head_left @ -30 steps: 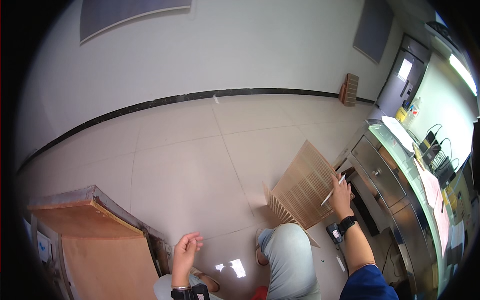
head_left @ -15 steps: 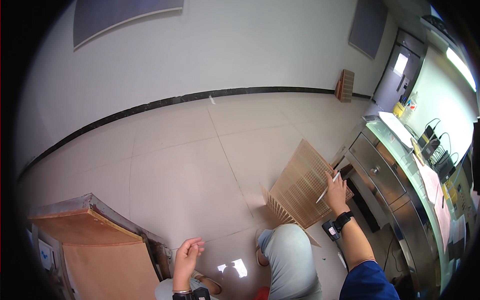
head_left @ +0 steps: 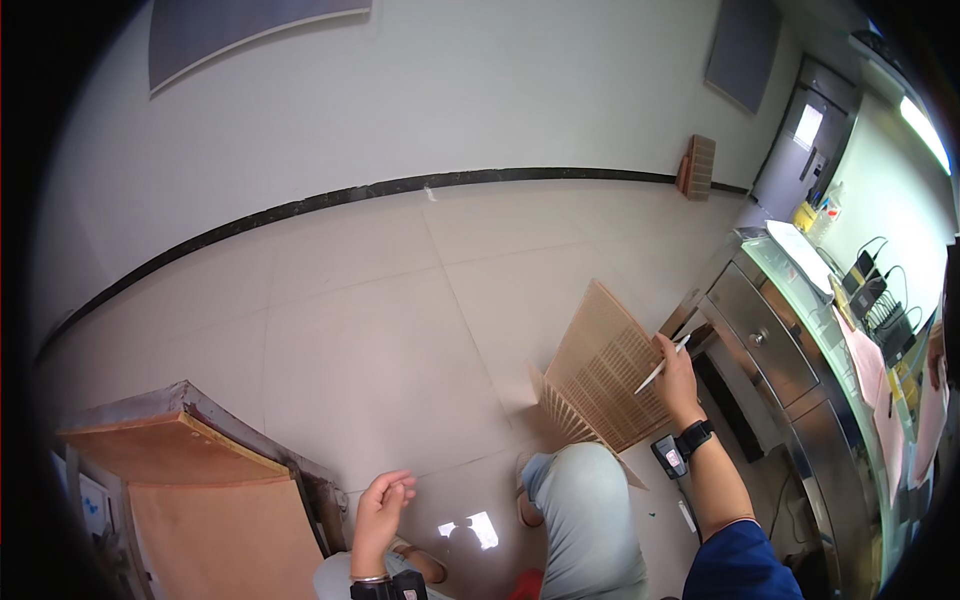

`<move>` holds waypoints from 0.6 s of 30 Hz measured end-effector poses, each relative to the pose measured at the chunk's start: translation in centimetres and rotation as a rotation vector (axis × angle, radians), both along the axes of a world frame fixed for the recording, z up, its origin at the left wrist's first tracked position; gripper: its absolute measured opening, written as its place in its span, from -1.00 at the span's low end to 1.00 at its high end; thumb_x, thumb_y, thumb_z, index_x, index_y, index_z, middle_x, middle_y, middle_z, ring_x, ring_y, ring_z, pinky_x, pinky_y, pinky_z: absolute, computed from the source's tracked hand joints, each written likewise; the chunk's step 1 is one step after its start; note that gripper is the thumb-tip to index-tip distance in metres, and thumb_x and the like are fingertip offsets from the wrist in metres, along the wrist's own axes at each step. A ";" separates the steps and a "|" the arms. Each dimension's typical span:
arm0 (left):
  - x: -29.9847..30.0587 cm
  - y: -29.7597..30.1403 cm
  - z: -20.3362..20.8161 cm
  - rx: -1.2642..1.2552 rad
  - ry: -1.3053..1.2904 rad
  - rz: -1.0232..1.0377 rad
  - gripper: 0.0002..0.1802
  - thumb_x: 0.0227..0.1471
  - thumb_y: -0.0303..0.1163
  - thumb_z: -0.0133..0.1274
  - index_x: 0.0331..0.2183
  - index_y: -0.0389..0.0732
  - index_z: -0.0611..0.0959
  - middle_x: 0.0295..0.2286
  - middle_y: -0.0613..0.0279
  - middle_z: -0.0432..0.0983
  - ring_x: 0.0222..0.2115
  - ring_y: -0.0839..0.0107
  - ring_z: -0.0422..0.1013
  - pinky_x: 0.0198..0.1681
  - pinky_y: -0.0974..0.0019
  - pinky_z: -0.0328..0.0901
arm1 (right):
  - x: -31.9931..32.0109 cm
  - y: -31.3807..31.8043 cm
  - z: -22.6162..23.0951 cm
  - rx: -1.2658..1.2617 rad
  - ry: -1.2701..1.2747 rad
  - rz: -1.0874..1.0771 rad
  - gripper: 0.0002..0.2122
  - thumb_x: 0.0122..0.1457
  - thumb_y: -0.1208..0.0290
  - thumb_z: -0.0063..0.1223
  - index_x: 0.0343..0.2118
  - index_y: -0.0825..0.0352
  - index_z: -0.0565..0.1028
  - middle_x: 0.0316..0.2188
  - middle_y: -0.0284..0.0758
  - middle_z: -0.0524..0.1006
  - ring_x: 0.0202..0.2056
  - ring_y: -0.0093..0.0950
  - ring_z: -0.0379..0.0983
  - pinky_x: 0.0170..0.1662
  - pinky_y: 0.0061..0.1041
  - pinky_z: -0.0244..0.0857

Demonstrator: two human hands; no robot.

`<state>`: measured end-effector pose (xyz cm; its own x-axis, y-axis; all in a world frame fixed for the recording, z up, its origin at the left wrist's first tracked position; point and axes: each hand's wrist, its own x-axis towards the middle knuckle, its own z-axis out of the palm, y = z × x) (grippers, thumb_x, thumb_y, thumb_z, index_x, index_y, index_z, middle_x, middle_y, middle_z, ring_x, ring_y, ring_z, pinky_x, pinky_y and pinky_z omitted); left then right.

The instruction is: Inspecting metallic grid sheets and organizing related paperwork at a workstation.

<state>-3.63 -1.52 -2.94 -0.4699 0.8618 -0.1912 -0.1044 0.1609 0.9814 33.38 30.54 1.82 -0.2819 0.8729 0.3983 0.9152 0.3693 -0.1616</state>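
Head view: the right hand (head_left: 678,378) is at the upper right edge of the grid board (head_left: 605,375), its fingers closed around a white pen (head_left: 663,366). Whether those fingers also grip the board cannot be told. The pen lies slantwise across the hand, presumably tucked there to leave the fingertips usable at the edge.

The board stands tilted just beyond the right knee (head_left: 590,500), with thin slats or sheets (head_left: 572,415) fanned at its lower left; knee and hand probably help keep it upright, though contact at the knee is not clear. The left hand (head_left: 381,500) hangs over the left leg, well apart from the board, fingers loosely curled, nothing visible in them.

Surface: pale, glossy floor tiles (head_left: 360,350), reflecting light between the feet. To the left is wooden furniture (head_left: 225,530) with a worn edge. To the right, a desk (head_left: 762,262) with metal drawers (head_left: 765,345) bears papers (head_left: 800,260) and black devices (head_left: 868,297), apparently kept within reach. Beyond are a white wall (head_left: 450,90), dark skirting (head_left: 380,188), leaning panels (head_left: 701,168) and a door (head_left: 795,165).
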 end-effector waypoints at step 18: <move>-0.2 0.0 0.6 0.026 0.006 -0.002 -0.74 0.16 -0.44 -0.16 -0.13 -0.28 0.52 -0.26 0.18 0.50 -0.32 0.49 0.42 -0.22 0.44 0.31 | -4.5 -5.1 9.7 0.167 0.563 0.243 -0.89 0.07 0.55 0.13 -0.35 0.43 0.46 -0.65 -0.47 0.28 -0.54 -0.68 0.15 -0.46 -0.68 0.12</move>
